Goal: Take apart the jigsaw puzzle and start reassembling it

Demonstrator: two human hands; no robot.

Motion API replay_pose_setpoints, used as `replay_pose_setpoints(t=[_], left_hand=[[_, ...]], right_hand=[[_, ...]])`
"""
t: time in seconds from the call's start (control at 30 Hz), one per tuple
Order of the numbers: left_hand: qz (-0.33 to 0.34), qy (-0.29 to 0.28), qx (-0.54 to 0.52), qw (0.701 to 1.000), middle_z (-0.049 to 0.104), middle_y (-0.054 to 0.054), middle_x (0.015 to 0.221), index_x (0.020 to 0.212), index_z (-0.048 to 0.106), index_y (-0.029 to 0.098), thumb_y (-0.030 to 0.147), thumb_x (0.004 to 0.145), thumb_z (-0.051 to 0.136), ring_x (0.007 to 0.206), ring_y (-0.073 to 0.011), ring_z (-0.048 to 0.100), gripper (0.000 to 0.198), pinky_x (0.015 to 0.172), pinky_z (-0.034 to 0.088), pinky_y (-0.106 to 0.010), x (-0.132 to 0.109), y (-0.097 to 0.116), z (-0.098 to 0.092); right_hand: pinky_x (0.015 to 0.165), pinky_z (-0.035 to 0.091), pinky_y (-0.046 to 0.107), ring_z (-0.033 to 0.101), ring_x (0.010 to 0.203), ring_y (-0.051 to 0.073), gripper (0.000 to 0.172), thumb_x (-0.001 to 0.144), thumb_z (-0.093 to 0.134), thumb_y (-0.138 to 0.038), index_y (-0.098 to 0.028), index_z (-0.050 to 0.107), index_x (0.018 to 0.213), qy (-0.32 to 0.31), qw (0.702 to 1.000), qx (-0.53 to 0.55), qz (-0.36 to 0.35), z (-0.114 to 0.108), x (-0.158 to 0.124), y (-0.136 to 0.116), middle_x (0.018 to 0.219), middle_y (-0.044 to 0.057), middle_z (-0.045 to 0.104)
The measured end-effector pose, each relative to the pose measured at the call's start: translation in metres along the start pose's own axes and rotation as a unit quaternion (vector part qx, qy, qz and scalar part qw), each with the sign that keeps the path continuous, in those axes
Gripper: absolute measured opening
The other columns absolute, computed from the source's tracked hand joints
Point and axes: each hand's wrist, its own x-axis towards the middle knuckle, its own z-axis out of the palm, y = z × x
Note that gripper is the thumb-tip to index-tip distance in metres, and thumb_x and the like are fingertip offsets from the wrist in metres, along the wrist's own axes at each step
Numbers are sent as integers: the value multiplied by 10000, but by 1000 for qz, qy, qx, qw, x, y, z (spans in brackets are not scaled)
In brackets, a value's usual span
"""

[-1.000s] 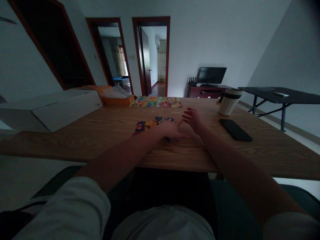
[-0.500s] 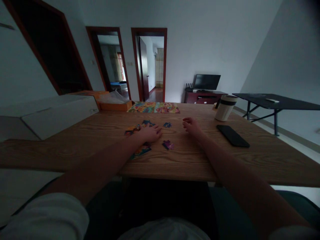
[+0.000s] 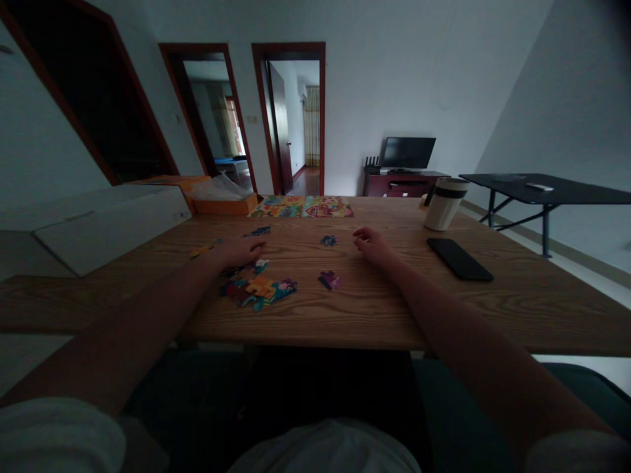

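Jigsaw pieces (image 3: pixel 260 287) are lying in a loose, partly overlapping spread to the left of one purple jigsaw piece (image 3: pixel 329 280), which is sitting by itself on the wooden table (image 3: pixel 374 322). A blue jigsaw piece (image 3: pixel 328 241) is also lying alone, beyond the purple one and apart from it. Judging by this layout, the handling is standing at an early point: two pieces are lying singled out, while many others are lying bunched on the left. No finished section is showing clearly, and whether any overlapping pieces are locking together I cannot tell in such dim light. The left hand (image 3: pixel 245 249) is reaching in among the pieces, left of the purple piece and farther from the body, back upward and fingers loosely curled; its underside is hidden, so I cannot tell whether it is holding anything. The right hand (image 3: pixel 369 244) is resting right of the purple piece and somewhat beyond it, fingers half bent and relaxed, with nothing visible in its grasp. Both forearms are stretching forward, one on either side of the purple piece. Well to that piece's right, a black smartphone (image 3: pixel 458 259) is lying flat; far beyond it, a colourful printed sheet (image 3: pixel 303 206) is lying spread out.
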Motion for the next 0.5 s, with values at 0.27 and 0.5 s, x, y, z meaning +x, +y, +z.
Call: replay_pose_setpoints(t=[0.27,0.5], left_hand=[[199,42,-42,978,426,-41,1627,1510,517,269,447,1041,421,1490,-224,382,510,1240,223,-368,-73,78,-9],[224,46,-39,973,425,8,1626,1531,483,388,366,1064,302,1491,-235,395,502,1226,252,-444,-99,81,25]], right_hand=[[640,455,264,590,669,151,139,908,630,-237,-177,691,1018,-84,995,-22,-48,0,-10,-7,782,22,671],[628,440,263,595,663,159,97,872,638,-181,-179,719,925,-117,992,-22,-38,-1,-15,-12,735,15,673]])
